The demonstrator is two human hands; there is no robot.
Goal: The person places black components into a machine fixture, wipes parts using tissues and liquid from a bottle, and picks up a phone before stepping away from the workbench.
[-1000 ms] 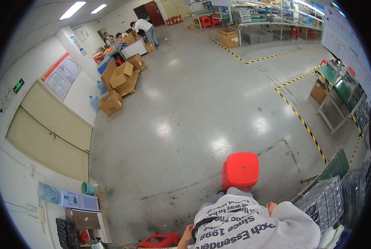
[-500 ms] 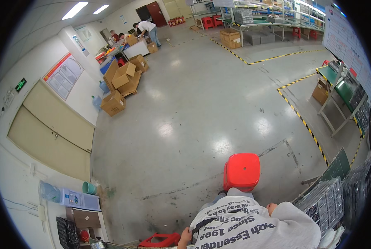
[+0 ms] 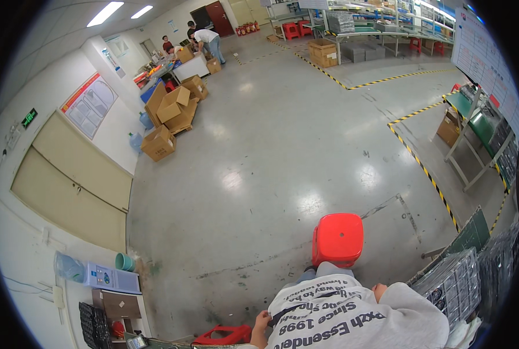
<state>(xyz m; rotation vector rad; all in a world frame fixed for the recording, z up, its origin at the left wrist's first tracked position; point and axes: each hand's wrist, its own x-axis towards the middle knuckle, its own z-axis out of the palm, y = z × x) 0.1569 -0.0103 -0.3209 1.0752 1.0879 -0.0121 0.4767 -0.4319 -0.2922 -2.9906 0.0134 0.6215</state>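
Note:
My left hand [image 3: 263, 321] is at the left side of my grey printed sweatshirt [image 3: 341, 314], its fingers curled in close to a dark strip [image 3: 284, 313] there. Whether it grips the cloth, the strip or something else does not show. Just past the sweatshirt's right edge a small part of my right hand [image 3: 379, 292] is visible; the rest, with most of its fingers, is hidden by the sleeve and body. In front of me stands a red plastic stool [image 3: 338, 237], apart from both hands.
Clear-wrapped stacks of black trays [image 3: 454, 288] stand close on my right beside a green board [image 3: 469, 232]. Another red stool [image 3: 224, 335] is at lower left. A water dispenser [image 3: 111, 278] lines the left wall. Cardboard boxes [image 3: 158, 144] and several people are farther off.
My left hand has shifted slightly up along the sweatshirt. My right hand stays about where it was. In the far background, people at the table have changed posture, and one in dark clothes now shows.

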